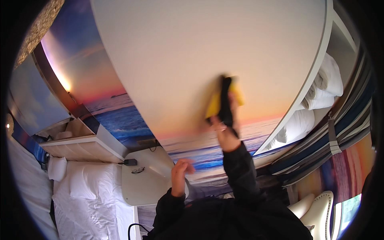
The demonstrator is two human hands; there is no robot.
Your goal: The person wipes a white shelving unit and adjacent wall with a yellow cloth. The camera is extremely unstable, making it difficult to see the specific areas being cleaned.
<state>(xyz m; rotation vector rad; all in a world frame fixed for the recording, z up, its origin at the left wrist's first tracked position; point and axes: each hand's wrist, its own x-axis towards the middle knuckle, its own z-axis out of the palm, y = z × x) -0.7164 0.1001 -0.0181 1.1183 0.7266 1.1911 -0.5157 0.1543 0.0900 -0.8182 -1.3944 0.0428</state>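
Observation:
My right hand (227,135) is raised against a tall panel (208,40) printed with a pale sunset sky and a blue sea. It grips a yellow-and-black object (226,94), whose exact kind is blurred by motion. That object lies at or very near the panel's surface, above the printed horizon. Lower and to the left, my left hand (181,171) hovers before the panel's bottom part, its fingers loosely bent and somewhat blurred, with nothing seen in them. Black sleeves cover both forearms.
Right of the panel, open shelves hold folded white bedding (314,100), beside a striped curtain (312,144). A white table (144,182) at the lower left bears eyeglasses (138,171) and a black box-shaped device (130,162). Beyond it stands a white bed (100,212). A cream chair (320,208) is lower right.

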